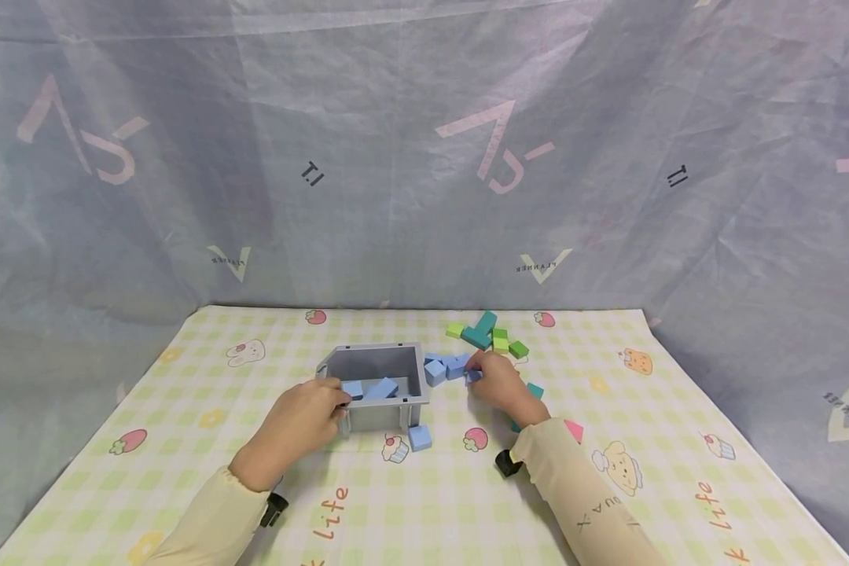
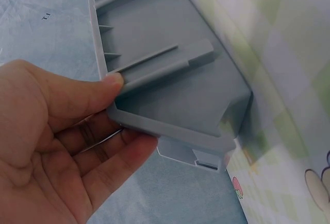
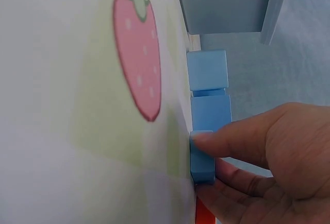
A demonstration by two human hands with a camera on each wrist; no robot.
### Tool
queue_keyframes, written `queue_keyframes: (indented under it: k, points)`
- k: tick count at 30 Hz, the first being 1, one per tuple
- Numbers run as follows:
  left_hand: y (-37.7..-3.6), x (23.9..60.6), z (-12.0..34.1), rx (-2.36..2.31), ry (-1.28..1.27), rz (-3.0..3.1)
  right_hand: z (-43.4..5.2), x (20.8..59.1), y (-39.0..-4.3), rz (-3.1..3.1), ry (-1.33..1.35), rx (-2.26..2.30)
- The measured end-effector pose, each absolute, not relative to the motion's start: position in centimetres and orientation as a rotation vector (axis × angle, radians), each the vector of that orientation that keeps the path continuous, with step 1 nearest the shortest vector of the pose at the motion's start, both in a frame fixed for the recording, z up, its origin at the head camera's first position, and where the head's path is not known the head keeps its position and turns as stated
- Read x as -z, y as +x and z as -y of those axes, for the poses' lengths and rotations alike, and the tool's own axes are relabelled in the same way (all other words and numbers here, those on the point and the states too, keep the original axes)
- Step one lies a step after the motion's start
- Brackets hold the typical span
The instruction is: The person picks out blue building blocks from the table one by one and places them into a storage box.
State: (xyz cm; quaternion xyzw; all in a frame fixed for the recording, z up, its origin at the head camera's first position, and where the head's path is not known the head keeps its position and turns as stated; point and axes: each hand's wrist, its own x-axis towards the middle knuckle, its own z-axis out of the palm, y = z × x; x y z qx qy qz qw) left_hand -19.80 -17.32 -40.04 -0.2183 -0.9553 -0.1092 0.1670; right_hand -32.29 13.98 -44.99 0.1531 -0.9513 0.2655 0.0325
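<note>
Left hand point(image 1: 304, 420) pinches the near wall of a grey plastic open-top bin point(image 1: 378, 419) at its left end: thumb on the outer ribbed face, fingers round the other side of the rim. Bin stands upright on the counter point(image 1: 184, 464), which has a green-and-white checked cloth with cartoon prints.

Bin contents: at least two light-blue blocks. Short light-blue block point(image 1: 352, 389) sits beside the left hand's fingers; long light-blue rectangular block point(image 1: 382, 389) lies slanted next to it. Near wall and fingers hide part of the bin floor, so can't give a full count.

Right hand point(image 1: 502, 389) is out to the right of the bin, thumb and fingers pinching a small blue rectangular block point(image 3: 202, 157) low by the cloth. Can't tell if that block is touching the counter.

Outside the bin: light-blue cube point(image 1: 435, 372) just off its right wall, blue block point(image 1: 456, 365) between that cube and the right hand. Another light-blue cube point(image 1: 420, 438) sits in front of the near-right corner.

Farther back: teal rectangular blocks point(image 1: 477, 338) and green blocks point(image 1: 519, 349) in a loose cluster. Pink block point(image 1: 573, 429) shows by the right sleeve, partly covered. Right wrist view has a red-orange piece point(image 3: 204, 214) under the fingers, shape hidden.
</note>
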Motion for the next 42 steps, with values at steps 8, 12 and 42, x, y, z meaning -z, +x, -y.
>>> queue_keyframes:
  k: [8,12,42]
  points:
    - [-19.8,40.2,17.3,0.312,-0.622,2.712,-14.0,45.1,-32.3,2.923,0.477,-0.796]
    - [-19.9,40.3,17.4,0.317,-0.625,2.707,-14.2,45.1,-32.3,2.912,0.498,-0.78]
    - [-19.9,40.1,17.5,0.326,-0.632,2.715,-10.1,39.5,-28.4,2.603,0.588,-1.35]
